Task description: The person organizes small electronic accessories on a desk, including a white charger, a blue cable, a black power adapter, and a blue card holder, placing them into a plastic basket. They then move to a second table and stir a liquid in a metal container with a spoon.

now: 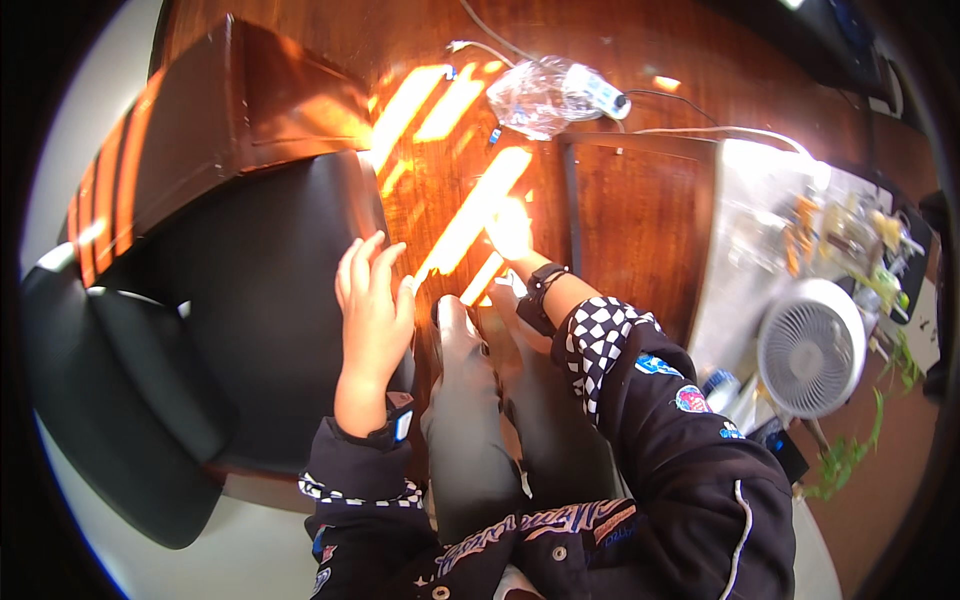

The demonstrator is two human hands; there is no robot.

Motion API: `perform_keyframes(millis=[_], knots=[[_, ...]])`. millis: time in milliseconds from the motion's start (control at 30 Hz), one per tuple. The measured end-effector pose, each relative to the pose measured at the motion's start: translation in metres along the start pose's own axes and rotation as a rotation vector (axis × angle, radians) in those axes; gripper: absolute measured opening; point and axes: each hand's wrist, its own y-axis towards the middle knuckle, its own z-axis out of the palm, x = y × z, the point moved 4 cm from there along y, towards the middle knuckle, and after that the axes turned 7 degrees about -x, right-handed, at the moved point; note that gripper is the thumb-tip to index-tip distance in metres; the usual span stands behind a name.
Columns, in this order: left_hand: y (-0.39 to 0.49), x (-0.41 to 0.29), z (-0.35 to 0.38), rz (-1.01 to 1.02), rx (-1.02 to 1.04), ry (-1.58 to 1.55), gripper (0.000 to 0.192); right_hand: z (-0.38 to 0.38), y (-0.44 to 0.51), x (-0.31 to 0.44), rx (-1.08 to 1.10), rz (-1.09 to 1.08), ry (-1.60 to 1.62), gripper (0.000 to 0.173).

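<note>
My left hand hovers over the edge of a black leather chair seat, palm down, fingers spread, with nothing in it. In front of my knees, my right hand is in a glaring patch of sunlight that washes out its fingers; whether it holds anything cannot be made out. Beyond it on the reddish-brown wooden floor lies a crumpled clear plastic bag, against a white power strip with cables. A small blue-and-white piece is close to the bag.
A brown wooden box-like piece stands at upper left beside the chair. To the right, a light-topped surface carries a white round fan and assorted small items. Green plant stems trail below the fan. A white cable crosses at upper right.
</note>
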Motion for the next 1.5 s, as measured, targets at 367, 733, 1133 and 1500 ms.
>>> perform_keyframes(millis=[367,733,1133,1500], knots=[[-0.044,-0.186,-0.14,-0.003,0.117,-0.507,0.028,-0.285,-0.038,0.216,0.186,0.616,0.446,0.043],[-0.144,-0.345,-0.177,0.297,0.503,-0.663,0.025,-0.561,-0.214,0.306,-0.457,0.415,0.609,0.022],[-0.428,-0.53,-0.052,0.695,0.727,-0.623,0.03,-0.684,-0.59,0.183,-1.123,0.503,0.799,0.017],[-0.781,-0.702,0.057,0.793,1.084,-0.634,0.033,-0.817,-0.911,0.142,-1.433,0.479,0.737,0.015]])
